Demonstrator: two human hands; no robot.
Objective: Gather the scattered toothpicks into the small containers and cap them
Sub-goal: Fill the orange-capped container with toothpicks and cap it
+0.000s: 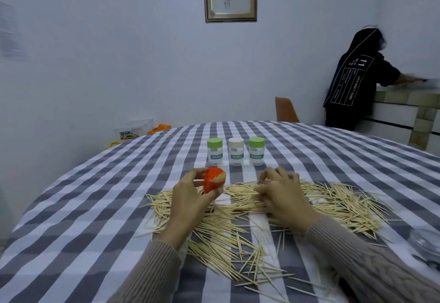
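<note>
My left hand [190, 195] grips a small orange container [212, 180], tilted with its open mouth toward the right and toothpick ends showing inside. My right hand [279, 193] rests on the scattered toothpicks [238, 226], its fingers curled down into a bunch of them near the pile's middle. The toothpicks spread widely over the checked tablecloth [83, 207] in front of me. Behind the pile stand three capped clear containers in a row: a green-capped one [215, 151], a cream-capped one [236, 151] and another green-capped one [257, 150].
A clear glass object [426, 246] lies at the table's right edge. An orange chair [285, 109] stands behind the table. A person in a dark hoodie [352, 78] leans on a counter at the far right. Boxes [135, 128] sit on the floor at the left.
</note>
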